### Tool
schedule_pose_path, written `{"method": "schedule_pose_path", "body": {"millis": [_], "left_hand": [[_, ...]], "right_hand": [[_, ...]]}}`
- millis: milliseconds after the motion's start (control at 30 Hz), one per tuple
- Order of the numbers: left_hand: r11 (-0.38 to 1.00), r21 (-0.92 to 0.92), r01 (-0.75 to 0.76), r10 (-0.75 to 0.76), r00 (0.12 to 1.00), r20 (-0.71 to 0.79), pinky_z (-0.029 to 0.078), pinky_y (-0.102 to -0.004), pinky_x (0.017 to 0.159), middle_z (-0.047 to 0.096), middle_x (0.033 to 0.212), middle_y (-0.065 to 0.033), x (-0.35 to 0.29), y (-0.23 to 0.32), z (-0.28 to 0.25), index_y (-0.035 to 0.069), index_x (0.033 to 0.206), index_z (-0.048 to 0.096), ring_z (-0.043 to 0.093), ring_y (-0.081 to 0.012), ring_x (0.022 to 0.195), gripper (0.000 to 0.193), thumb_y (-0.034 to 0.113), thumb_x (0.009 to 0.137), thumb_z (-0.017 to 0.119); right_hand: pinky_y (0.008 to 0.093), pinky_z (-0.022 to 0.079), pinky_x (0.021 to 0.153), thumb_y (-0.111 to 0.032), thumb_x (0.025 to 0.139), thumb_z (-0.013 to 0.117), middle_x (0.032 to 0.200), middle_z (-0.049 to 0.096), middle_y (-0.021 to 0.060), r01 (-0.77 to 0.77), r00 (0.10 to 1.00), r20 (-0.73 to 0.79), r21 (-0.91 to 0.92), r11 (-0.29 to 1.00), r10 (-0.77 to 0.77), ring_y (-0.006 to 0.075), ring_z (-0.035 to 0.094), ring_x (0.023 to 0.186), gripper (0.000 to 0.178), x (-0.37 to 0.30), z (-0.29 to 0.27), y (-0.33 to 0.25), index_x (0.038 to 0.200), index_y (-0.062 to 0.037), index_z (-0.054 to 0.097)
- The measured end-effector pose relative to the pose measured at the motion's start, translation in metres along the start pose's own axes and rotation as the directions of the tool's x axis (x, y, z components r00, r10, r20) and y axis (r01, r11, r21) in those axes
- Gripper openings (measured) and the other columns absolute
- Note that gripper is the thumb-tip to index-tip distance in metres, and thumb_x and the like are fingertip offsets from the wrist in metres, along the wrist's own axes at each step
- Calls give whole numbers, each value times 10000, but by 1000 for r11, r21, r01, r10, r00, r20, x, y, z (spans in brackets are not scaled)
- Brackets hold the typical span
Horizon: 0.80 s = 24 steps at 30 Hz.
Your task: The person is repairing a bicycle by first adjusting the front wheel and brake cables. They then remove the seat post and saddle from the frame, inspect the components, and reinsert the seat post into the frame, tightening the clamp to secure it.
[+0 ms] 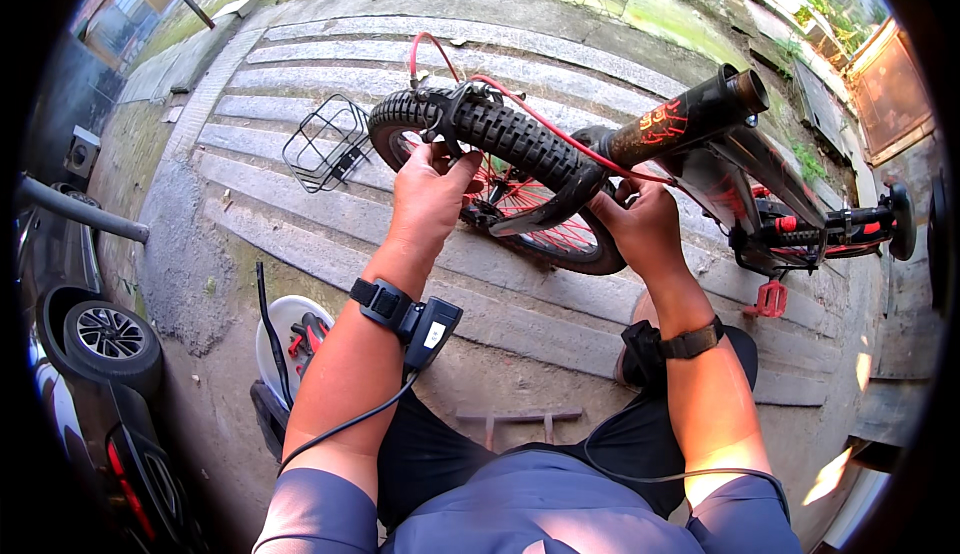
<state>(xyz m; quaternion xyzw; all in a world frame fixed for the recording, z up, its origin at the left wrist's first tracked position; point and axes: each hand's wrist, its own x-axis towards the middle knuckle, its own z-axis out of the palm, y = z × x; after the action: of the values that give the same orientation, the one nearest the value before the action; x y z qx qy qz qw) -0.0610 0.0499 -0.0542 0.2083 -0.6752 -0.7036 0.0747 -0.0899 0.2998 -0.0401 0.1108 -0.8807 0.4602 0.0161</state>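
The ground (520, 374) ahead of the person is striped with stone slabs. The bicycle (712, 179) is on it, just past the knees and reaching off to the right; how it is propped cannot be told, so it is worth making sure the frame sits steady before either hand pushes hard.

The front wheel (520, 144) slants across the middle of the view, its knobbly tyre uppermost. It could roll or swing under a one-sided pull, so the two hands do best bracing it evenly. The black fork (550, 216) beside it offers a firmer grip than the tyre.

The wire basket (345, 164) lies on the slabs beyond the wheel, and the white tub (285, 316), with red and black items inside, stands by the left arm, probably within easy reach.

The left hand (430, 189) is at the tyre's near side, thumb and fingers bent almost together; whether they pinch anything cannot be told. The right hand (645, 216) is by the fork, fingers curled and partly hidden, so its hold cannot be told either.

The brake (455, 109) straddling the tyre sits close to the left fingers; a light touch would suit it. The red cable (530, 106) arching above should be left free of kinks.
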Motion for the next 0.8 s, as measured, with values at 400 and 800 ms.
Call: {"method": "schedule_pose_path", "body": {"millis": [400,800], "left_hand": [[1000,16,-5,5,1000,0,551,-263,629,696,919,-77,-1,1,0,-33,1133,611,671,-116,718,302,141,919,733],[1000,19,9,-9,1000,9,498,-240,609,693,927,-39,-1,0,-3,28,1143,588,687,-112,724,308,213,931,713]], "right_hand": [[230,364,501,-265,943,701,634,512,-56,-85,873,487,208,974,-27,36,460,566,255,-39,1,12,810,-64,617],[264,416,495,-163,901,652,795,606,14,-717,612,637,196,669,469,110,579,599,168,-134,163,161,1010,-37,635]]}}
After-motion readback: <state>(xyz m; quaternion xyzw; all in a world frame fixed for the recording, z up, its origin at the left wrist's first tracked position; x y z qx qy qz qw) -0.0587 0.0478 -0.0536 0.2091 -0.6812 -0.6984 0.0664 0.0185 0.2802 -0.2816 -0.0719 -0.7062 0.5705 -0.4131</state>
